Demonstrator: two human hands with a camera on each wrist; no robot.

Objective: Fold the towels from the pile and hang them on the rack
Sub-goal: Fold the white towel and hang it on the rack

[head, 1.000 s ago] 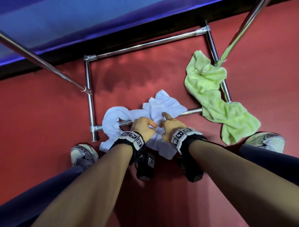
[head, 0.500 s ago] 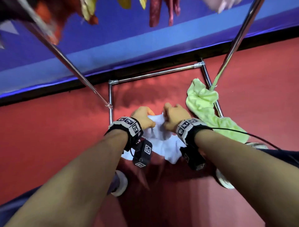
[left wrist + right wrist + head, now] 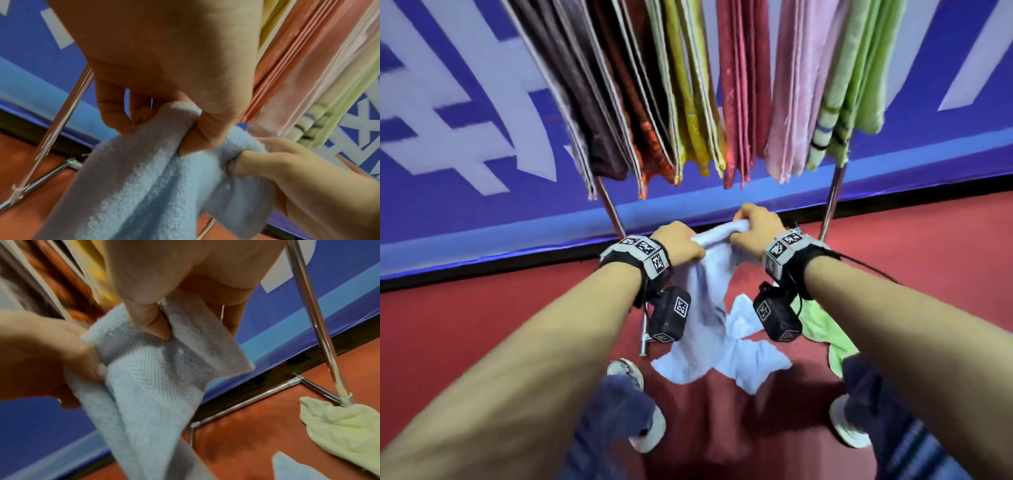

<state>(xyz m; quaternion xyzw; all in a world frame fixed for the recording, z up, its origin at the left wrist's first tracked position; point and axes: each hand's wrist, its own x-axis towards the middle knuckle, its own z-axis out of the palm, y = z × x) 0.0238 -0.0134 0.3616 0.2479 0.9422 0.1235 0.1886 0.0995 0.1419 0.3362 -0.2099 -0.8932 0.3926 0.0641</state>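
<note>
A pale blue towel hangs bunched from both my hands, its lower ends dangling above the red floor. My left hand grips its top edge, thumb and fingers curled round the cloth. My right hand pinches the neighbouring part of the edge between thumb and fingers, close beside the left. A green towel lies crumpled on the floor at the rack's right foot. Above hang several folded towels on the rack.
The chrome rack's uprights rise on both sides of my hands, and its base bars run along the floor. A blue banner wall stands right behind the rack. My shoes are on the red floor below.
Both hands have lifted the blue towel off the floor and the rack's base bar up to mid height. My view has tilted up, bringing the hung towels into sight.
</note>
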